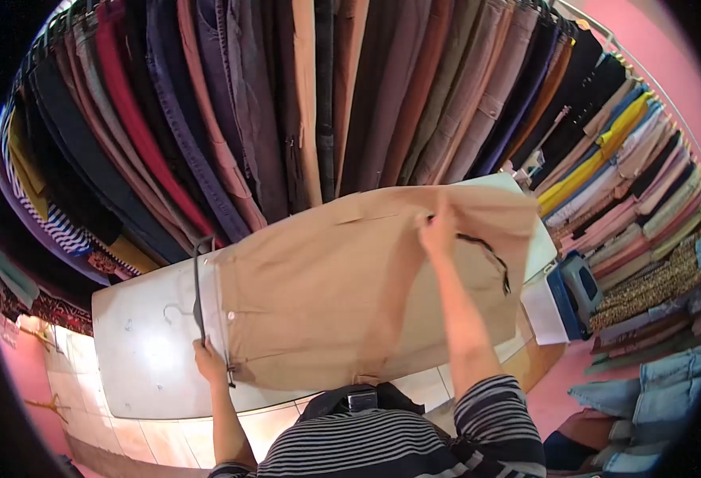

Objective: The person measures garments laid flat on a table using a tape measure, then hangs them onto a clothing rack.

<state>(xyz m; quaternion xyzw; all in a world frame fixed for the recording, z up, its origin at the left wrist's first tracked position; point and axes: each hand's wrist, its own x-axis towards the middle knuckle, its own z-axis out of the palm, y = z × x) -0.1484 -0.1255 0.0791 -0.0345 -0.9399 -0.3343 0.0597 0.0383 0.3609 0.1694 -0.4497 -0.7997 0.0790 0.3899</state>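
A beige garment [310, 295], with a buttoned waistband at its left end, lies spread over the white table. Along the waistband runs a dark clip hanger [197, 287], with its pale hook on the table side. My left hand [211, 363] is closed around the near end of this hanger, beside a clip. Over the garment's right part is my right hand [438, 229], slightly blurred, with its fingers closed. A black cord [490, 256] trails from under that hand toward the hem, and a dark bit shows at its fingertips.
The white table [127, 350] has bare surface at its left end. Many hanging trousers [247, 103] line its far side. At the right are a blue and white container [561, 299], a rack of folded clothes [629, 191] and denim pieces [673, 382].
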